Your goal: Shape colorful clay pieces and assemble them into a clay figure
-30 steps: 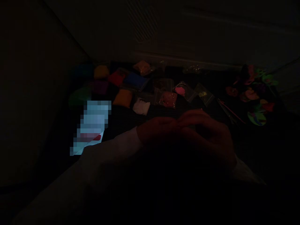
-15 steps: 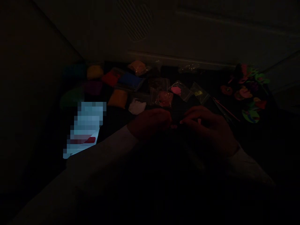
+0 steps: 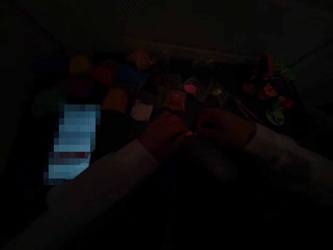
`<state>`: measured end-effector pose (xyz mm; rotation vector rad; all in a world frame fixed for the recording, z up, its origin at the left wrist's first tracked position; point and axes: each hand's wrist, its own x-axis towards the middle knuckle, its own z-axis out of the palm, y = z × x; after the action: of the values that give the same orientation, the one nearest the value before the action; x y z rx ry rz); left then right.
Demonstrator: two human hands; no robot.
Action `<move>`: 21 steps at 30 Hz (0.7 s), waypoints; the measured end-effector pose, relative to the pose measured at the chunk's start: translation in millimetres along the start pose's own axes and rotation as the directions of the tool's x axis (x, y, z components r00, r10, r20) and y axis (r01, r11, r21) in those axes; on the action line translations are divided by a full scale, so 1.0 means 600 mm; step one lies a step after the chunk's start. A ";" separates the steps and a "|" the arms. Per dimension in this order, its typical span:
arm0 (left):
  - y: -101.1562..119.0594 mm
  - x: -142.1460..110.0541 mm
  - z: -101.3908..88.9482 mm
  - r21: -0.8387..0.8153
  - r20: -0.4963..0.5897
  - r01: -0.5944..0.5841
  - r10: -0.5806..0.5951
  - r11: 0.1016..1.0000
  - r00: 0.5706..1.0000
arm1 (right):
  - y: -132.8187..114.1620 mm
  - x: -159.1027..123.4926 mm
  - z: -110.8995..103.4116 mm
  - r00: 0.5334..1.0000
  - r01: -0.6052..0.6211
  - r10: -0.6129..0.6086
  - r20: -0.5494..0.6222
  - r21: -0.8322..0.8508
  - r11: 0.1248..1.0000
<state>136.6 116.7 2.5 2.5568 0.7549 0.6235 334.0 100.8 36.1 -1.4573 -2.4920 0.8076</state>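
Note:
The scene is very dim. My left hand (image 3: 162,135) and my right hand (image 3: 221,126) meet at the middle of the view, with their fingertips pinching a small pink piece, probably soft clay (image 3: 189,133). Under them lies a dark ribbed mat (image 3: 208,156). Just beyond my fingers are small plastic bags of coloured clay, including a reddish one (image 3: 177,100), a pink one (image 3: 189,88) and a white one (image 3: 142,111).
More bags of clay, such as an orange one (image 3: 115,100), spread across the far left. A pixelated bright screen (image 3: 74,144) lies left of my left arm. Colourful clay pieces (image 3: 267,90) and a thin pink tool (image 3: 247,111) sit at right.
My hands have closed in on the pink piece, with both sets of fingertips now at it. The whole scene has shifted up and left in the view, and my right sleeve shows further right.

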 end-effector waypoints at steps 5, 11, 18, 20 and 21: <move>-0.003 -0.001 0.006 0.030 0.018 -0.008 0.008 1.000 1.000 | 0.001 0.009 -0.003 0.999 0.000 0.001 0.052 -0.026 1.000; -0.001 -0.001 0.003 0.033 -0.003 0.003 -0.002 0.999 1.000 | -0.003 0.011 -0.002 0.998 -0.016 0.019 0.067 -0.052 0.999; -0.003 -0.005 0.006 0.030 0.019 -0.045 0.045 0.999 0.999 | -0.003 0.011 -0.001 0.996 -0.057 0.060 0.070 -0.044 0.997; -0.002 -0.005 0.007 0.035 0.031 -0.053 0.052 0.998 0.998 | -0.004 0.011 0.000 0.996 -0.065 0.068 0.063 -0.049 0.997; -0.002 -0.005 0.007 0.039 0.034 -0.054 0.053 0.998 0.998 | -0.005 0.011 0.000 0.995 -0.070 0.073 0.062 -0.052 0.996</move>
<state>136.3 114.8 -2.5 2.6252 0.6970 0.5871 328.1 105.3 36.9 -1.5690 -2.5367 0.8220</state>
